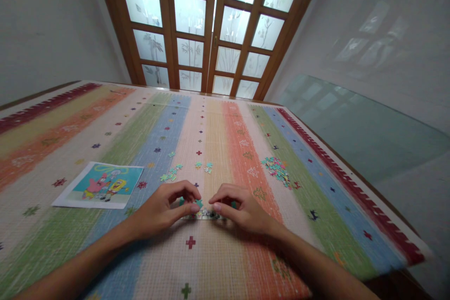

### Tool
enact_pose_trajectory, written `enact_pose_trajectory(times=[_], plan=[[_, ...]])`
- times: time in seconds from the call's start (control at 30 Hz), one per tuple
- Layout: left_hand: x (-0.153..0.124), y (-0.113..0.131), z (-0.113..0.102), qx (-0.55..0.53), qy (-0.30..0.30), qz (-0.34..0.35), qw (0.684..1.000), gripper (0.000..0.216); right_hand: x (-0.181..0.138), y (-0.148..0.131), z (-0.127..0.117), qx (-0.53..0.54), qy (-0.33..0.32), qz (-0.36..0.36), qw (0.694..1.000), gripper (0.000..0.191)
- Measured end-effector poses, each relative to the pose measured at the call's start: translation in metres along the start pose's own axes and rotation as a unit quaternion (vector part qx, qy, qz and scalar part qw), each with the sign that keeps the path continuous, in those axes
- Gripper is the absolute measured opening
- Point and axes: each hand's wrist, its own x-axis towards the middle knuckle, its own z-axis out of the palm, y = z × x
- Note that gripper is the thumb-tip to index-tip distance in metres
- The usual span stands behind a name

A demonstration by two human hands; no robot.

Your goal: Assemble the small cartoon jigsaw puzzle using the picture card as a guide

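Note:
Partly joined jigsaw pieces (208, 214) lie on the striped tablecloth in front of me, largely hidden by my fingers. My left hand (172, 204) is at their left side, thumb and index finger pinched together at a small teal jigsaw piece (199, 203). From the other side my right hand (242, 206) reaches in, its thumb and index finger curled close together over the joined pieces. Whatever sits between those right fingertips is too small to make out. Just beyond the hands lie a few loose pieces (208, 167) and a small group of teal pieces (171, 173).
A printed cartoon picture (105, 185) lies flat on the left. To the right is a pile of mixed jigsaw pieces (277, 171). The striped tablecloth (218, 262) covers the table, with wooden glass-paned doors (211, 33) behind it and walls at both sides.

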Motion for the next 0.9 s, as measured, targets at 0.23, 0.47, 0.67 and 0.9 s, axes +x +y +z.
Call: enact_pose_trajectory(times=[0.23,0.47,0.67,0.9], plan=[[-0.003,0.006,0.018,0.044,0.048,0.065,0.996,0.012,-0.003,-0.002,0.018,0.093,-0.013,0.02,0.995,0.025],[-0.006,0.001,0.023,0.087,0.067,0.102,0.989,0.012,-0.004,-0.002,0.022,0.116,-0.003,0.031,0.993,0.02],[-0.008,-0.004,0.026,0.095,0.062,0.125,0.986,0.019,-0.003,-0.001,0.018,0.082,0.009,0.047,0.995,0.02],[-0.008,-0.014,0.013,0.22,0.055,0.181,0.957,0.013,0.005,0.033,-0.025,0.099,0.106,0.144,0.979,0.033]])
